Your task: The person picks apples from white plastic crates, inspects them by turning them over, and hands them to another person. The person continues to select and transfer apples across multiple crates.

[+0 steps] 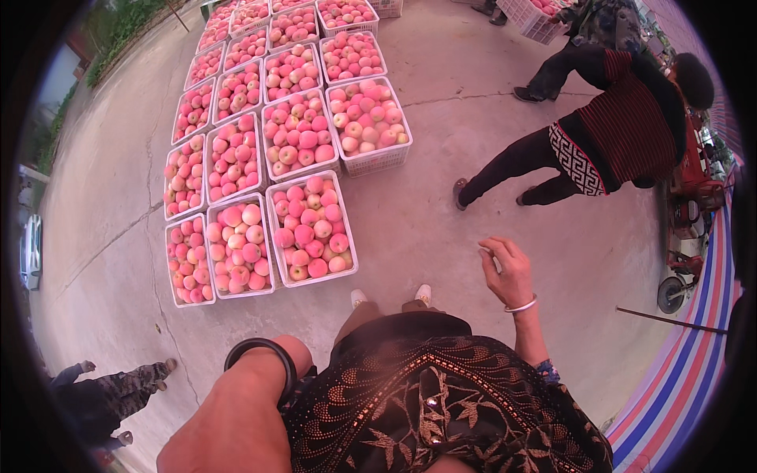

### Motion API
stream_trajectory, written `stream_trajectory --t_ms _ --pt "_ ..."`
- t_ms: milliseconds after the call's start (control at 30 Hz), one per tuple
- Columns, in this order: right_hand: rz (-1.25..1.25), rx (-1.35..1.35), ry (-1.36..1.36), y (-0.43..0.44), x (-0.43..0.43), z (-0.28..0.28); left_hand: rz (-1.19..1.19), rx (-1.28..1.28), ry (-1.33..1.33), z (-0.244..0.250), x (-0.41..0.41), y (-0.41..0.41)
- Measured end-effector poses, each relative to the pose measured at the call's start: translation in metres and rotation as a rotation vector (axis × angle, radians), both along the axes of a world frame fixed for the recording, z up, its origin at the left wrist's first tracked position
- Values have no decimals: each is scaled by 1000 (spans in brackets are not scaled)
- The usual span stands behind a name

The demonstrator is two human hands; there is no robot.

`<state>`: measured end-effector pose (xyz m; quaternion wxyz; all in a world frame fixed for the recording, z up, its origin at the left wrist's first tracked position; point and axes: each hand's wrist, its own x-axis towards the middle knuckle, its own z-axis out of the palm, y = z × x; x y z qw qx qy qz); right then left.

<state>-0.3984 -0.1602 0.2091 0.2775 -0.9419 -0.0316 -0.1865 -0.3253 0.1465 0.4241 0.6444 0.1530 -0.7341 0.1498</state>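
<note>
My right hand (507,269) hangs over the concrete floor (408,236), fingers loosely bent and nothing in it; a silver-coloured bangle (521,304) circles its wrist. My left arm, with a black bangle (290,365), is raised close to the camera at the lower left. What shows of my left hand (204,434) runs off the bottom edge, so its fingers are hidden. In front of my feet, to the left, white plastic crates (378,161) full of pink-red apples (309,217) stand in rows on the floor. Neither hand visibly touches a crate.
A person in a striped top (630,133) stands at the right. Beyond, another person (609,26) holds a crate of apples (535,25). Someone in camouflage trousers (133,381) is at lower left. Striped sheeting (680,360), a thin pole (668,319) and a wheeled red vehicle (692,201) line the right.
</note>
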Motion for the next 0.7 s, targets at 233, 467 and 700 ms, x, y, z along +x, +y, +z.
stream_trajectory --t_ms 233,467,700 --pt "-70 98 14 -53 -11 -18 889 -727 -527 19 -34 -60" --pt "-84 101 32 -89 -12 -22 -486 937 156 -42 -12 -109" --pt "-198 142 98 -159 -38 -37 40 1312 1409 -165 -29 -103"
